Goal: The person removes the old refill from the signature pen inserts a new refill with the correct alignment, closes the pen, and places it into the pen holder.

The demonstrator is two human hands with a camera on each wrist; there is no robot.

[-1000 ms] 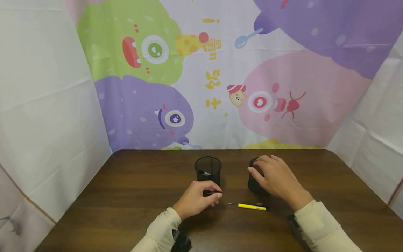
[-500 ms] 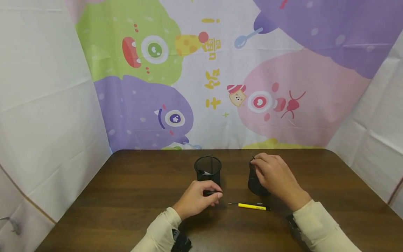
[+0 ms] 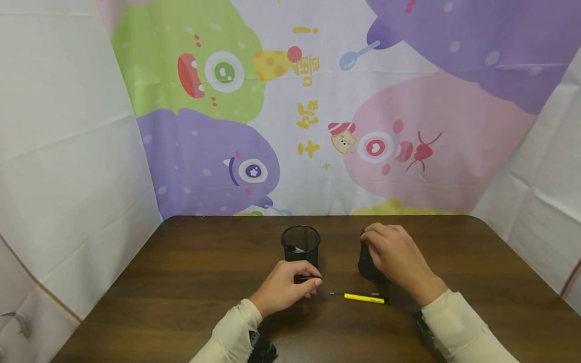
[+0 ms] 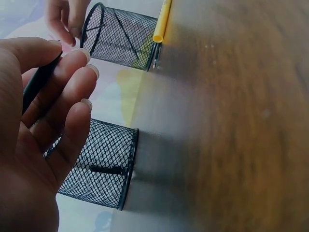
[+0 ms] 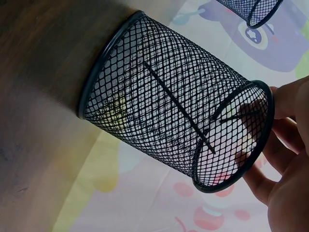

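In the head view, my left hand (image 3: 283, 285) pinches a short black tube, perhaps a pen part, between thumb and fingertips (image 4: 81, 54); its far end is hidden in the palm. Just behind it stands a black mesh pen holder (image 3: 300, 236) with a black-and-white piece (image 3: 296, 249) inside. At the rim of the second mesh pen holder (image 5: 169, 96), my right hand (image 3: 396, 254) seems to pinch a thin black stick (image 5: 236, 117) that reaches across the opening. Another thin black stick (image 5: 179, 109) leans inside that holder.
A yellow pen barrel (image 3: 363, 298) lies on the brown table (image 3: 181, 297) between the hands, with a thin refill tip (image 3: 337, 293) and a small grey piece (image 3: 374, 294) beside it. A printed cloth (image 3: 317, 186) hangs behind the table's far edge.
My right hand's fingers, spread over the right holder's opening a second ago, have closed together at its rim. A thin dark tip now shows above them. The left hand has stayed put.
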